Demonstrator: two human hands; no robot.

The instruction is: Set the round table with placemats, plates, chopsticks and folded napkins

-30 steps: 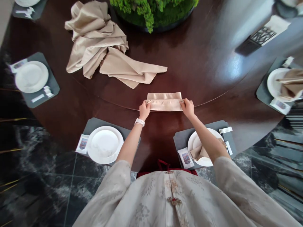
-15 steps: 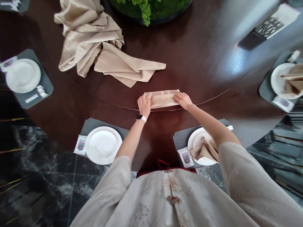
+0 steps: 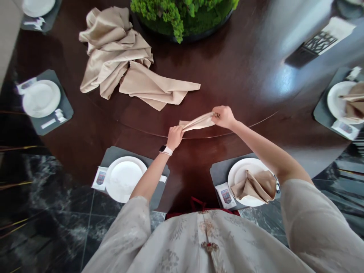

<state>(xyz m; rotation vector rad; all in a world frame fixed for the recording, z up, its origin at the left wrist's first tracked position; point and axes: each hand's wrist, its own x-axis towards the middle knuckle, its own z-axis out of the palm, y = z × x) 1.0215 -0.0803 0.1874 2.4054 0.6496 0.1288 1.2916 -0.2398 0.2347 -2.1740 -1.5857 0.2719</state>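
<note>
So here's where we're at: we've got a beige satin napkin pulled into a narrow, twisted strip between our hands, held just above the dark polished wood counter, near its close edge and right in front of us. Our left hand is closed, pinching the lower end of the cloth, and there's a white-strapped smartwatch on that wrist. Our right hand is closed too, gripping the other end a bit higher up, so the strip runs at a slight slant.

Farther in toward the middle of the counter there's a crumpled heap of matching beige satin napkins, and past that, a dark round bowl of green moss.

Along the close edge we've got two slate-grey placemats. The left one holds a round white ceramic plate with a small crested paper packet beside it. The right one holds a matching white plate with a loosely folded beige napkin on top and another crested packet at its edge. Our pale embroidered robe sleeves fill the bottom of the view.
</note>
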